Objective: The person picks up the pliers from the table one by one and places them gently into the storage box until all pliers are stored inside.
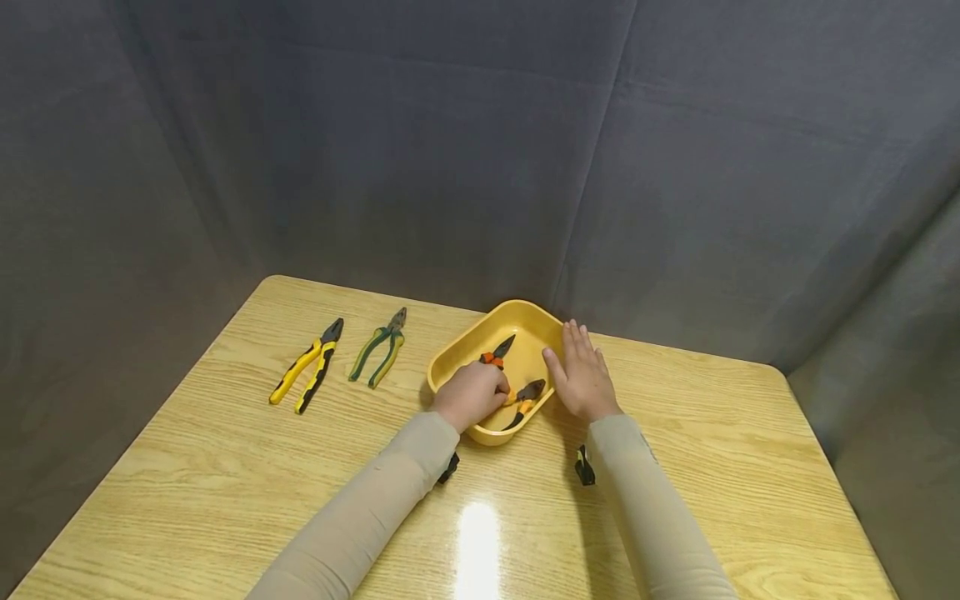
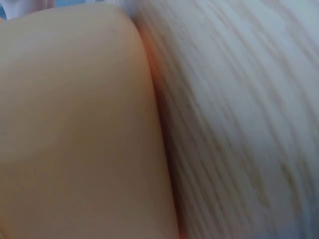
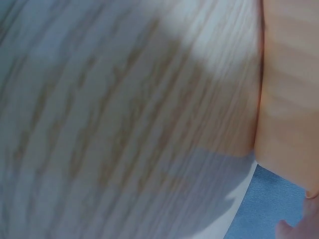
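A yellow plastic tray (image 1: 467,339) sits near the back middle of the wooden table (image 1: 225,483). Two orange-handled pliers lie in it. My left hand (image 1: 480,393) reaches into the tray, its fingers curled round the handles of the farther pliers (image 1: 500,349), whose dark head points toward the back. The second pliers (image 1: 528,393) lies just right of that hand. My right hand (image 1: 579,367) rests flat with straight fingers against the tray's right rim. Both wrist views are blurred and show only wood grain and a tan surface.
Left of the tray lie green-handled pliers (image 1: 379,356) and, farther left, yellow-and-black pliers (image 1: 307,375), both apart from the hands. Grey cloth walls close in the back and sides. A bright glare patch marks the table's front middle.
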